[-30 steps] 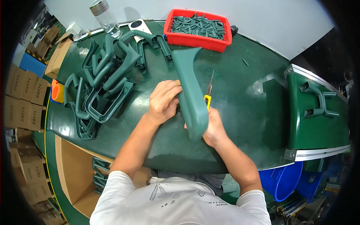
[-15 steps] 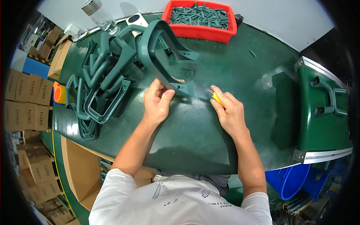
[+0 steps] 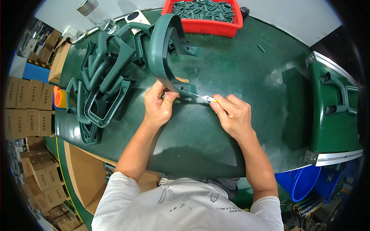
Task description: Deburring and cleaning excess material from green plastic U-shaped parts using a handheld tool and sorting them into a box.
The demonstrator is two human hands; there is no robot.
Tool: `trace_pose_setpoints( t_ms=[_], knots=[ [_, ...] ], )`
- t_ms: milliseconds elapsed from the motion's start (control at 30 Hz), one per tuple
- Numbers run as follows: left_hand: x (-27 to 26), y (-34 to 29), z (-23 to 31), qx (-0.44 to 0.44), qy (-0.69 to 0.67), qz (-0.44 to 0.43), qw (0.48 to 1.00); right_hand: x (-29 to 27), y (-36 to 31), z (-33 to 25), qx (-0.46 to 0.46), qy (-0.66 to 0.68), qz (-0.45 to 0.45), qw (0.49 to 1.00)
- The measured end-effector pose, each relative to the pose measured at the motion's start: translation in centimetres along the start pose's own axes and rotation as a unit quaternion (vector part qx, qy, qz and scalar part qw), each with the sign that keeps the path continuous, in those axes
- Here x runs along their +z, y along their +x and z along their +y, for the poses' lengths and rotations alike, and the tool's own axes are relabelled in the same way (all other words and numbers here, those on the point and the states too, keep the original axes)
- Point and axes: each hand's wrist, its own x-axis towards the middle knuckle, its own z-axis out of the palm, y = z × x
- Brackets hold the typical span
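Note:
A curved green plastic handle (image 3: pixel 157 54) stands tilted up over the middle of the table, its near end gripped between the thumb and fingers of my left hand (image 3: pixel 158 106). My right hand (image 3: pixel 233 115) is closed around a small yellow utility knife (image 3: pixel 208 99). The knife's thin blade points left and reaches the near end of the handle, where it seems to touch the edge. Most of the knife's body is hidden in my right fingers. Several similar green handles (image 3: pixel 104 84) lie in a tangled heap to the left.
A red bin (image 3: pixel 208 27) of small green pieces stands at the back, with a glass bottle (image 3: pixel 98 17) to its left. One loose green piece (image 3: pixel 261 48) lies at the far right. A conveyor (image 3: pixel 335 133) carrying another handle borders the right side. Cartons (image 3: pixel 29 125) are stacked at left.
My right hand has moved slightly left, bringing the knife blade from beside the handle to its near end. My left hand still grips the handle, which has shifted only a little.

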Motion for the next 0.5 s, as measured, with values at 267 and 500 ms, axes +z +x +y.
trace_pose_setpoints(
  t_ms=[267,500],
  knots=[
    [-0.33,0.07,-0.11,0.005,-0.011,-0.022,1.0,-0.2,0.16,-0.31,-0.004,-0.007,0.009,1.0],
    [-0.61,-0.18,-0.38,-0.019,0.004,-0.028,0.999,-0.29,0.17,-0.69,-0.004,-0.016,0.019,1.0]
  ],
)
